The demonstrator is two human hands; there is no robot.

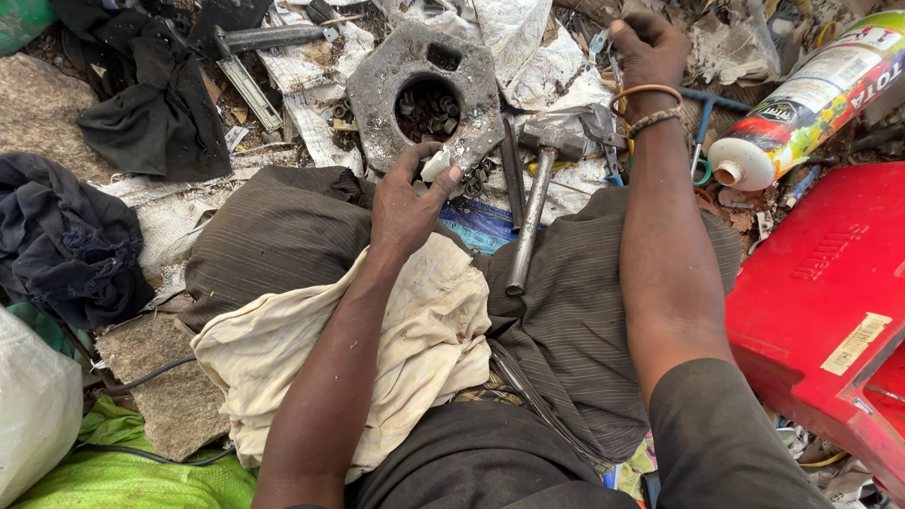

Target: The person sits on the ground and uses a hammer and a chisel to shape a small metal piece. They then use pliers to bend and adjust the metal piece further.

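— What have the hands got?

— My left hand (407, 203) is closed around a small pale piece (436, 166), thumb and fingers pinching it just at the edge of the grey metal block (424, 90). My right hand (649, 49) is stretched far forward into the scrap, fingers curled into a fist; whether it holds anything there, I cannot tell.

— Where does the block sit?

— On the ground ahead of my knees, on torn pale sacking (528, 47). Its round well holds a heap of small nuts and bits.

— What worries you?

— I judge the pale piece could slip from so light a pinch and vanish among the litter. The hammer (533, 203) lies with its handle resting on my trouser leg, head near the block; a shift of the knee might roll it off. My right forearm passes close over the pliers (603, 132) too.

— Counts?

— One block, one hammer, one pair of pliers, one spray can (811, 99) lying on its side, one red plastic case (825, 302) at the right, one cream cloth (415, 349) across my lap, two bangles (647, 106) on the right wrist.
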